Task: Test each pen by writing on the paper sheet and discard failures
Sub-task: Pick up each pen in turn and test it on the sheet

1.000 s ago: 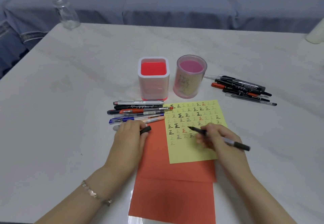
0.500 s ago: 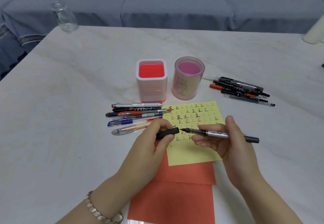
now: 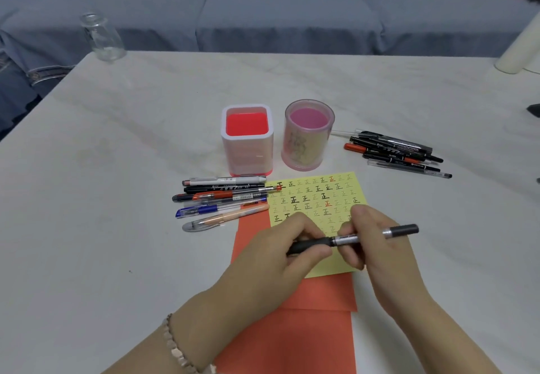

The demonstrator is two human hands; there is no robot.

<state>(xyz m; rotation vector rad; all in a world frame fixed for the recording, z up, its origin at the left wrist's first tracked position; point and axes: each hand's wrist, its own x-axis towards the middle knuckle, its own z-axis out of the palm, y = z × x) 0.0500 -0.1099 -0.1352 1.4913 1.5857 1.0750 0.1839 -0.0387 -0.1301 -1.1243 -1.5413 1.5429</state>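
Note:
A black and silver pen (image 3: 368, 236) lies level between my two hands, just above the yellow paper sheet (image 3: 315, 198) with its grid of written characters. My left hand (image 3: 280, 253) pinches the black cap (image 3: 311, 244), which sits on the pen's tip. Gripping the silver barrel, my right hand (image 3: 377, 253) leaves the pen's dark end sticking out to the right. Several pens (image 3: 222, 198) lie in a row left of the sheet. More pens (image 3: 394, 151) are piled at the right.
A square red and white holder (image 3: 248, 166) and a round pink cup (image 3: 306, 154) stand behind the sheet. Orange paper sheets (image 3: 306, 329) lie under the yellow one. At the table's far left corner stands a glass jar (image 3: 100, 37). A grey sofa is behind.
My right hand lifted the pen off the sheet. My left hand brought the cap from the left and it now sits over the pen's tip.

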